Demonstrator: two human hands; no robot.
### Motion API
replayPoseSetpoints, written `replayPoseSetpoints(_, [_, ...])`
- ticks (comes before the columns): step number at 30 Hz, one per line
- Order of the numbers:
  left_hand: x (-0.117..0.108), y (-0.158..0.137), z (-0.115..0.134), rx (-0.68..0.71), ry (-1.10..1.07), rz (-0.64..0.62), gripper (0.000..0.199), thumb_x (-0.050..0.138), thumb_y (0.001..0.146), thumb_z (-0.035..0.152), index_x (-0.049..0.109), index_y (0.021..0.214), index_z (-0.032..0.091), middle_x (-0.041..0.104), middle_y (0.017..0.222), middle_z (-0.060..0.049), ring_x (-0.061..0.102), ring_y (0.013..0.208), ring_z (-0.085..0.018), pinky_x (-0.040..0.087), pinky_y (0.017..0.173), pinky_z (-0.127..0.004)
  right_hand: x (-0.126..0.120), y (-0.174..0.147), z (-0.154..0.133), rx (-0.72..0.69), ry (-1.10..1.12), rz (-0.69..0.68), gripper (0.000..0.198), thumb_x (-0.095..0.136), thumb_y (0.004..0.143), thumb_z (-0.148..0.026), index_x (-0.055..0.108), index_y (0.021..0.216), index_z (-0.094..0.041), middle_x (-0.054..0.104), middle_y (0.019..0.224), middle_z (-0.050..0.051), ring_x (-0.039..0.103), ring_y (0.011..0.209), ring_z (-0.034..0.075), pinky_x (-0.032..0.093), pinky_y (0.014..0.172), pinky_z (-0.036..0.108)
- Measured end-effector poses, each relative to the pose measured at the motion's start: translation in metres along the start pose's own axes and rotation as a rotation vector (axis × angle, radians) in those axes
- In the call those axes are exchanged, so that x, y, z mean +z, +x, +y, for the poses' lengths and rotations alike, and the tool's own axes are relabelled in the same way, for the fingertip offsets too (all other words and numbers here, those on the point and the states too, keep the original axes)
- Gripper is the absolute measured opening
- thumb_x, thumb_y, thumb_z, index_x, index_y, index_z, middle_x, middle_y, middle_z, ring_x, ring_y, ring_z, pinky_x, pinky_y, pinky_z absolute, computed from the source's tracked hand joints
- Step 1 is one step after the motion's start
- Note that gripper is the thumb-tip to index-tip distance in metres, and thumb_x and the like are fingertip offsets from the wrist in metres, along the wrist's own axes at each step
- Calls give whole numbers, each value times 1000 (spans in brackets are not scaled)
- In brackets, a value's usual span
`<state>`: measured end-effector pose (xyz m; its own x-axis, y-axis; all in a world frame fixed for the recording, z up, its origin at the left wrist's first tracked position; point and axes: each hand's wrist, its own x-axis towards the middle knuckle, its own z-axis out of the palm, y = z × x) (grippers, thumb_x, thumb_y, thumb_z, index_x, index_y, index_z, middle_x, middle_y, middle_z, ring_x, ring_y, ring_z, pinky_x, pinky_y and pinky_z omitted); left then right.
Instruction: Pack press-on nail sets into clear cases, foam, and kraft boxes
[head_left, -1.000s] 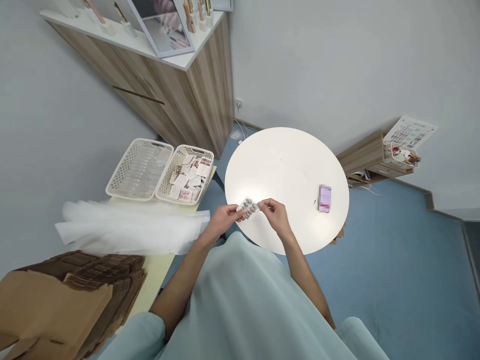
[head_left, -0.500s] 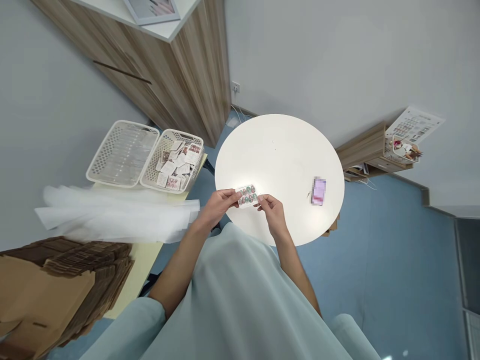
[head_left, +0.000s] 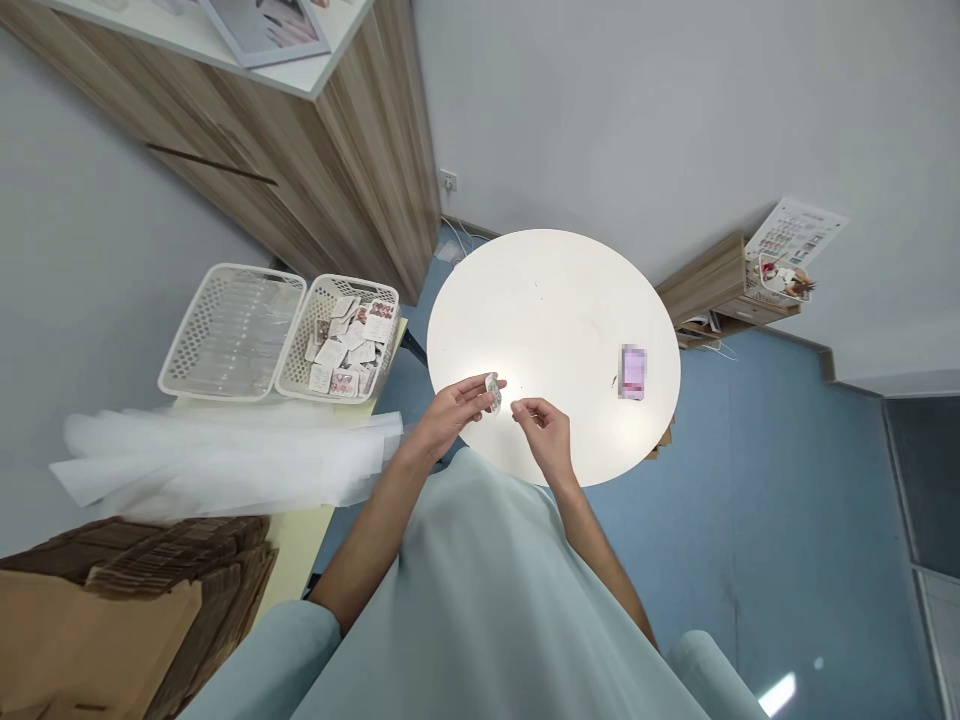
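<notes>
My left hand (head_left: 455, 412) grips a small pack of press-on nails (head_left: 493, 392) between thumb and fingers. The pack is turned nearly edge-on, so only a narrow side of it shows above the table. A short gap to the right, my right hand (head_left: 546, 432) is closed in a pinch, apart from the pack. Whether anything is between its fingertips is too small to see. Both hands are over the near edge of a round white table (head_left: 555, 290).
A phone (head_left: 632, 372), blurred out, lies at the table's right. On the left stand a white basket of nail packs (head_left: 345, 345), a basket of clear plastic pieces (head_left: 232, 335), white sheets (head_left: 225, 455) and stacked brown cardboard (head_left: 97, 630). A wooden cabinet (head_left: 360, 150) rises behind.
The nail pack, held by both hands with its coloured nails facing up, is now tilted edge-on in my left hand alone. My right hand has let go of it. The view has shifted slightly.
</notes>
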<state>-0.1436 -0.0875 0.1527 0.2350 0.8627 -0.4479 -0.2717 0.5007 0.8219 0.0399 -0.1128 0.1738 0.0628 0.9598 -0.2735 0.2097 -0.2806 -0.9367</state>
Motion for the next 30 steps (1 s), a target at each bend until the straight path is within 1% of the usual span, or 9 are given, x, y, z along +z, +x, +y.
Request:
replayPoseSetpoints(5, [1,-4,1,33,55,87,68,90,76,52,73,133,20,69,145,-17,66,119,-28,50,91,-35,15,-20,-8,-146,-170,-49,24,70,93,-51,76,88,-28,76,90,5,66,87,24,53,82,40])
replayPoseSetpoints(8, [0,-8,0,67,84,128,72,92,72,53,73,133,19,69,143,-17,66,123,-31,51,99,-40,22,-24,-5,-204,-268,34,27,62,98,-49,75,86,-28,73,86,6,64,86,24,52,83,41])
replayPoseSetpoints(10, [-3,-10,-1,81,118,163,69,90,73,56,74,130,20,71,140,-16,66,123,-32,52,99,-41,22,-24,-3,-223,-289,111,26,61,98,-46,73,84,-28,71,86,6,64,86,24,52,82,39])
replayPoseSetpoints(13, [-11,-11,-4,100,160,225,61,88,73,61,79,114,18,78,118,-14,70,108,-30,53,90,-39,17,-22,-3,-109,-193,164,23,63,94,-45,72,83,-26,72,87,5,66,86,23,52,77,36])
replayPoseSetpoints(16, [-18,-13,-8,122,176,246,55,88,72,63,79,100,17,78,97,-11,69,90,-25,53,81,-38,11,-20,-1,67,-30,116,25,68,88,-48,72,81,-24,73,84,4,67,82,22,52,73,35])
replayPoseSetpoints(20, [-21,-17,-9,85,149,213,54,90,72,60,79,101,17,78,96,-10,66,86,-23,52,80,-37,10,-22,4,122,59,73,27,72,84,-49,74,80,-23,72,78,4,67,80,22,53,72,34])
replayPoseSetpoints(24, [-22,-23,-7,39,38,138,52,91,74,56,78,106,17,77,105,-10,68,93,-22,53,85,-35,7,-24,6,137,126,27,27,73,83,-50,75,81,-23,71,76,3,66,79,21,52,72,34])
replayPoseSetpoints(27, [-24,-26,-7,3,-90,-18,53,88,79,56,77,115,19,77,119,-12,70,103,-23,54,86,-34,5,-25,6,172,203,-78,31,75,84,-53,74,77,-22,70,77,4,65,79,20,51,71,32])
replayPoseSetpoints(30, [-25,-28,-9,-44,-167,-198,60,84,82,60,76,125,18,76,126,-17,71,105,-26,56,83,-35,6,-24,7,233,294,-200,35,77,83,-55,72,75,-22,68,78,3,65,77,18,50,68,30])
